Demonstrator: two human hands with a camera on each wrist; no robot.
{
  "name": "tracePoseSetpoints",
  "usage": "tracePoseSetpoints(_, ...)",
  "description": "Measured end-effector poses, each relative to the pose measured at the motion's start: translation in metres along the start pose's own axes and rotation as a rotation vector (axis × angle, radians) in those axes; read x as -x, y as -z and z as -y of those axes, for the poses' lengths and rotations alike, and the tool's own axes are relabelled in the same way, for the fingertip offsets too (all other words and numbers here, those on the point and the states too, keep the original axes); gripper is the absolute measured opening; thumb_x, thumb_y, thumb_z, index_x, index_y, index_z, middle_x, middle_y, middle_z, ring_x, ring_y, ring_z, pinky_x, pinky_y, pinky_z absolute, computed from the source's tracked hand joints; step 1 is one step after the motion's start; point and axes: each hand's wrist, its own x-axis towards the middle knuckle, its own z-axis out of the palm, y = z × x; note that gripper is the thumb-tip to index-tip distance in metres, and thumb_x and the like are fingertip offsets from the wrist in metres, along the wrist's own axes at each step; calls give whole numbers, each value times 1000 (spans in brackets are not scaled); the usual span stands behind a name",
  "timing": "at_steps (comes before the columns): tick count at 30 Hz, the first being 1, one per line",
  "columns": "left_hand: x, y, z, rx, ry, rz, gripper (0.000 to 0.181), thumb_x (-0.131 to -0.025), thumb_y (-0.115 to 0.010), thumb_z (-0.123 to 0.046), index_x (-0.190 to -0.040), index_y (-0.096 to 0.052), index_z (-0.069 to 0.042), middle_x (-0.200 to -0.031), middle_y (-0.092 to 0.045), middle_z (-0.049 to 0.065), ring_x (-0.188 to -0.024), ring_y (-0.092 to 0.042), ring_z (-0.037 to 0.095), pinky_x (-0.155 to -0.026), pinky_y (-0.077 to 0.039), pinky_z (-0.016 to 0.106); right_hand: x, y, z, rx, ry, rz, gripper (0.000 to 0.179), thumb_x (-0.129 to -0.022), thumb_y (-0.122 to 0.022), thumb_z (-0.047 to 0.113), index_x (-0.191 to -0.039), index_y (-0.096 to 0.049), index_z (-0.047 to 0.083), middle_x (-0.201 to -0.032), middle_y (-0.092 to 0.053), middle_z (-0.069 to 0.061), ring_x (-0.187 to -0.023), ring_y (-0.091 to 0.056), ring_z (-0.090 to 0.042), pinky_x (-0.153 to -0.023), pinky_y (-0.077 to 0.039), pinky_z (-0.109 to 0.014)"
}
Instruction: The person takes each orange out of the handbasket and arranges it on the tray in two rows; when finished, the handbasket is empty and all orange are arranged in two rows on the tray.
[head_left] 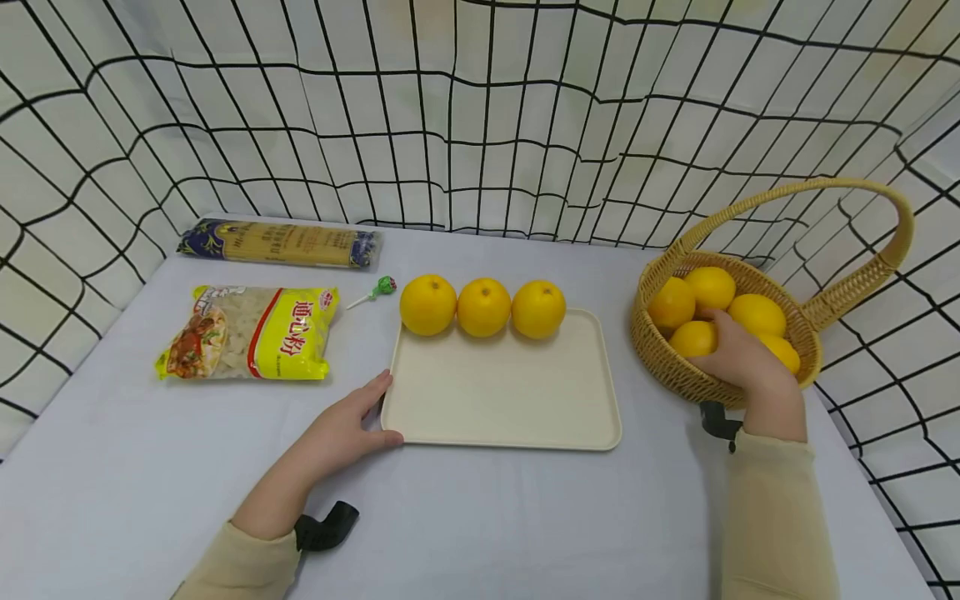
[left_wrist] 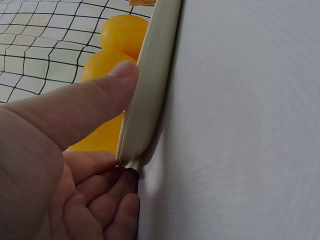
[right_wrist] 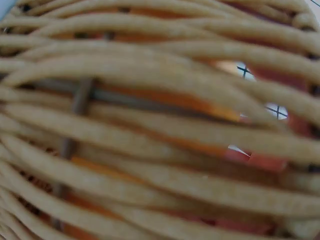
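My left hand (head_left: 341,433) grips the near left corner of a cream rectangular tray (head_left: 498,392). In the left wrist view the thumb lies against the tray's rim (left_wrist: 150,95) and the other fingers bend at its edge. Three oranges (head_left: 483,307) sit in a row along the tray's far side. On the right, my right hand (head_left: 738,354) reaches into a wicker basket (head_left: 675,379) and holds an orange (head_left: 692,339), its fingertips mostly hidden. Several more oranges (head_left: 757,315) lie around it. Basket weave (right_wrist: 150,125) fills the right wrist view and covers that hand.
A yellow-ended bag of pasta (head_left: 251,333) lies left of the tray, with a long pack of noodles (head_left: 281,243) behind it. Between bag and tray is a green-wrapped lollipop (head_left: 384,286). The basket's tall handle (head_left: 896,217) leans right. Black netting (head_left: 487,108) surrounds the white table.
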Motion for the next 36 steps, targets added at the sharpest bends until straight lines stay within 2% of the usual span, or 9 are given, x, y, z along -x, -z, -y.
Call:
tracePoseSetpoints(7, -1, -1, 0, -3, -6, -5, 92, -76, -70, -39, -145, -19, -6, -151, -20, 14, -136, -21, 37, -109, -20, 54, -2, -1, -3, 17, 31, -16, 93, -74, -68, 45, -143, -21, 6, -135, -38, -24, -113, -39, -40, -91, -34, -60)
tracePoseSetpoints(11, -2, -1, 0, -3, -1, -2, 93, -76, -70, -40, -145, -18, -6, -151, -20, 14, -136, -21, 37, -109, -20, 54, -2, 1, -5, 29, 68, -44, 88, -75, -69, 43, -141, -25, 3, -132, -40, -24, -111, -40, -39, -91, -34, -59)
tracePoseSetpoints(15, -2, -2, 0, -8, 4, 0, 93, -76, -70, -41, -145, -18, -7, -151, -20, 13, -136, -21, 37, -109, -21, 54, 1, 4, -5, 24, 72, -73, 90, -76, -68, 43, -141, -22, 3, -135, -35, -25, -114, -38, -41, -92, -33, -62)
tracePoseSetpoints(19, -2, -1, 0, -9, -1, 3, 94, -75, -69, -43, -145, -18, -8, -151, -20, 13, -136, -21, 37, -108, -21, 55, 8, 9, -6, 21, 42, -111, 100, -74, -67, 51, -144, -14, 3, -140, -26, -27, -116, -34, -44, -91, -32, -64)
tracePoseSetpoints(24, -3, -1, 1, -19, -12, -3, 93, -75, -69, -42, -145, -18, -7, -151, -20, 13, -136, -21, 37, -109, -21, 55, 15, 15, -5, 12, 48, -191, 104, -72, -67, 54, -144, -13, 4, -141, -25, -27, -116, -34, -45, -89, -35, -64)
tracePoseSetpoints(30, -2, -1, 0, -8, -9, 0, 94, -76, -70, -41, -145, -17, -7, -150, -21, 14, -136, -21, 38, -108, -21, 55, 22, 19, 3, 54, 73, -315, 98, -73, -69, 48, -143, -19, 3, -142, -25, -25, -119, -26, -48, -87, -33, -65)
tracePoseSetpoints(36, -2, -1, 0, -7, -13, -4, 93, -76, -69, -41, -145, -18, -6, -150, -20, 14, -136, -21, 37, -109, -21, 54, 31, 22, 13, 55, 82, -375, 95, -73, -69, 46, -143, -19, 5, -146, -21, -23, -122, -21, -48, -87, -30, -66)
